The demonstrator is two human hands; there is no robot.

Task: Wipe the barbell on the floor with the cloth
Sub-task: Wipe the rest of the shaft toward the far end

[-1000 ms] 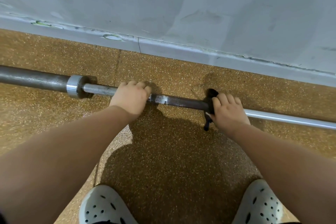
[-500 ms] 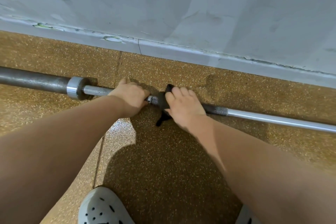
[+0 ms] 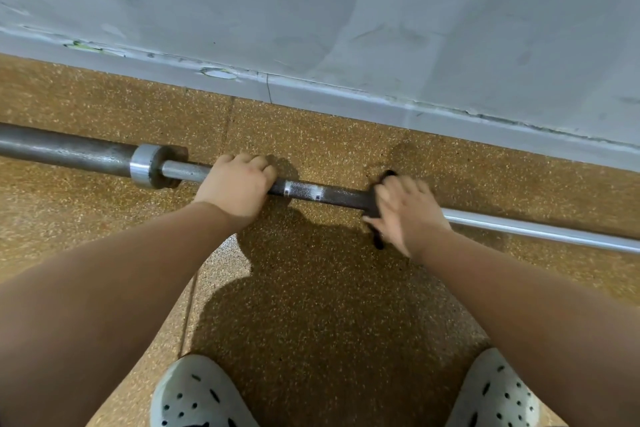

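Observation:
A long steel barbell (image 3: 325,192) lies on the floor, running from the far left to the right edge, with its thick sleeve and collar (image 3: 142,166) at the left. My left hand (image 3: 237,185) is wrapped around the shaft just right of the collar. My right hand (image 3: 407,211), blurred by motion, presses a small black cloth (image 3: 379,241) around the shaft further right. Only the cloth's ends show above and below my fingers. The bar is dark between my hands and shiny right of my right hand.
The floor (image 3: 311,288) is speckled brown rubber with a seam running under my left arm. A grey wall with a pale skirting (image 3: 346,97) stands close behind the barbell. My two white perforated clogs (image 3: 197,395) are at the bottom edge.
My right hand slid the cloth left along the shaft up to my left hand, then back right to about where it started. My left hand kept its grip.

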